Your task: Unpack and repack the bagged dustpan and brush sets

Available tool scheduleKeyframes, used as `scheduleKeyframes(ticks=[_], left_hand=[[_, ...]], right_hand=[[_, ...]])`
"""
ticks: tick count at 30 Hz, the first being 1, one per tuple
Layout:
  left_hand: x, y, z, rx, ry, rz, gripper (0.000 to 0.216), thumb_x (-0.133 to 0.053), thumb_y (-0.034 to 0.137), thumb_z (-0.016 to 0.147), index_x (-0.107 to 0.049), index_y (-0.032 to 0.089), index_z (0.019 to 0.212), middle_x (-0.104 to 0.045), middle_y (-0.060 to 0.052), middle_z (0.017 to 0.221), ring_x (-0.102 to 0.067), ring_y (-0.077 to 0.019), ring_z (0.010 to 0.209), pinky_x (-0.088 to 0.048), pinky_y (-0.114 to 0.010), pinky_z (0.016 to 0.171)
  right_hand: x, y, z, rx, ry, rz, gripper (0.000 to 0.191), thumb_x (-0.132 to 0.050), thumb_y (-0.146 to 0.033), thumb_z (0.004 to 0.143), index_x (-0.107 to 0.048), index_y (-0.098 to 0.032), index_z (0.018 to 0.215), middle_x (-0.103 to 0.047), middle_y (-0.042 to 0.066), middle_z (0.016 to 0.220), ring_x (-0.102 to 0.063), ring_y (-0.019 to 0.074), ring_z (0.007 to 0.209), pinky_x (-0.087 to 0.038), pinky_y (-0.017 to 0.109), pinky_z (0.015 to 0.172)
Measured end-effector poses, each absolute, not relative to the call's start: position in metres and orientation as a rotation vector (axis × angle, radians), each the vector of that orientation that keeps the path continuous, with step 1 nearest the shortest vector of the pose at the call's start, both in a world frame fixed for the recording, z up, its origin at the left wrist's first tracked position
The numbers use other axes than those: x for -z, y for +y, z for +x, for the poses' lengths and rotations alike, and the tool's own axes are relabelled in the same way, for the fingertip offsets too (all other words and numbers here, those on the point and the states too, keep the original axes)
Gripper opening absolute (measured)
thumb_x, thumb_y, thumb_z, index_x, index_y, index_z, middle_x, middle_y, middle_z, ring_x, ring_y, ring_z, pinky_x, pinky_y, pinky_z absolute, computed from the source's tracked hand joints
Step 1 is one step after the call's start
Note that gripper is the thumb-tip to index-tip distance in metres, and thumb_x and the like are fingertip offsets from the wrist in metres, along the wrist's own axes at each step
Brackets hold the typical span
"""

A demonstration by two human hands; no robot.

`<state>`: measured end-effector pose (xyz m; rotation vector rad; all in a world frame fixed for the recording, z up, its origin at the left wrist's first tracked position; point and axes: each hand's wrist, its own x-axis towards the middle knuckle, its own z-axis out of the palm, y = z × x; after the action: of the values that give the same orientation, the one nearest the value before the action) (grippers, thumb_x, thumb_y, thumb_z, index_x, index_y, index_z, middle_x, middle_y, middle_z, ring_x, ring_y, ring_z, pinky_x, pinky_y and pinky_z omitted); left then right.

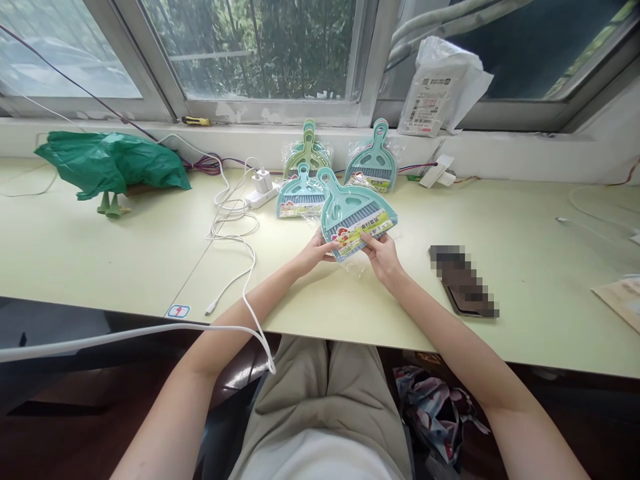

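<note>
Desk (100, 253): dustpan (356, 212) between both curled hands (318, 253) (383, 257)

On the table (100, 253) lie a green plastic bag (113, 163), a white cable (250, 267) and, blurred, perhaps a phone (463, 280).

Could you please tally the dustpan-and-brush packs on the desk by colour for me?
Teal: 3, namely the held teal pack between the left hand and the right hand, the flat teal pack and the leaning teal pack.
Green: 1, the green pack.
Total: 4 counted; the leaning ones may hide more behind them.
</note>
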<state>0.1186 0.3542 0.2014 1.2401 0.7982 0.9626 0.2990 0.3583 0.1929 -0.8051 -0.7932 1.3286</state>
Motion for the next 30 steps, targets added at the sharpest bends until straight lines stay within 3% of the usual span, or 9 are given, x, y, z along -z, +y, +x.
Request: scheduleKeyframes(ticks=[9,19,30], left_hand=[[-0.1968,0.3569,0.1189,-0.992,0.805,1.257,0.070,-0.064,0.032,0.075,-0.031,0.029,0.137,-0.054,-0.008,0.131,-0.059,-0.0251,0.110,-0.056,-0.044,0.082],[-0.1991,0.3562,0.1184,-0.963,0.741,1.271,0.071,-0.059,0.032,0.079,-0.023,0.033,0.140,-0.055,-0.010,0.131,-0.071,-0.0222,0.085,-0.055,-0.041,0.075],[-0.2004,0.3558,0.1188,-0.959,0.741,1.256,0.071,-0.059,0.030,0.078,-0.023,0.032,0.139,-0.057,-0.010,0.129,-0.071,-0.0232,0.084,-0.055,-0.043,0.076]], right_hand=[[-0.1932,0.3587,0.2994,-1.332,-0.791,-0.798,0.030,-0.081,-0.022,0.063,-0.064,-0.019,0.087,-0.072,0.002,0.101,-0.069,0.0193,0.095,-0.059,0.035,0.086],[-0.1936,0.3598,0.3007,-1.383,-0.799,-0.806,0.028,-0.076,-0.021,0.065,-0.062,-0.020,0.088,-0.073,0.002,0.099,-0.070,0.0195,0.089,-0.061,0.035,0.080],[-0.1942,0.3622,0.3023,-1.440,-0.742,-0.792,0.021,-0.067,-0.027,0.075,-0.063,-0.021,0.095,-0.072,0.001,0.099,-0.070,0.0177,0.085,-0.060,0.036,0.080]])
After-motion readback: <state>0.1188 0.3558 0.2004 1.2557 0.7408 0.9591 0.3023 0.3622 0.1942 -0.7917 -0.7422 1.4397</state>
